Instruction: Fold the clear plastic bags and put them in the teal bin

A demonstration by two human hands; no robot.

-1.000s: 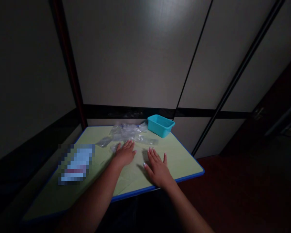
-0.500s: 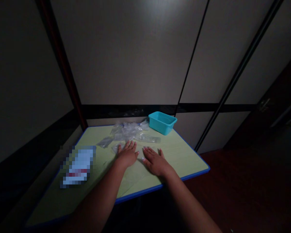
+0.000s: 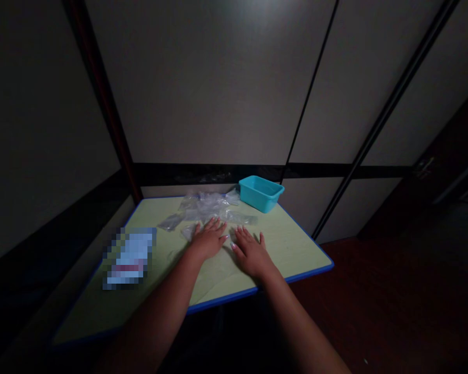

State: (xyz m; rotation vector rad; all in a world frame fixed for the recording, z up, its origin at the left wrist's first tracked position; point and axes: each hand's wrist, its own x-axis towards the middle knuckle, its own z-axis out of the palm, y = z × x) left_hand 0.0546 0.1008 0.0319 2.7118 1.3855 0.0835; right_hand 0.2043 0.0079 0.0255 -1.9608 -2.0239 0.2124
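My left hand [image 3: 209, 242] lies palm down with its fingers spread. Its fingertips reach the near side of a heap of crumpled clear plastic bags [image 3: 205, 203]. Just to the right, my right hand [image 3: 252, 255] also rests flat, fingers stretched forward and thumb toward the other hand. Beneath and in front of both hands a thin clear plastic sheet or bag [image 3: 214, 272] is spread on the table; its outline is faint, and the hands cover part of it. Neither hand grips anything.
A turquoise plastic basket [image 3: 259, 198] stands at the table's back right corner. On the left lies a pixelated blue-white packet [image 3: 131, 255]. The pale green table [image 3: 296, 248] has a blue edge and stands against wardrobe panels [image 3: 210, 104].
Both hands have slid slightly forward over the plastic, staying flat. The whole view has shifted a little; the heap, basket and packet keep their places on the table.
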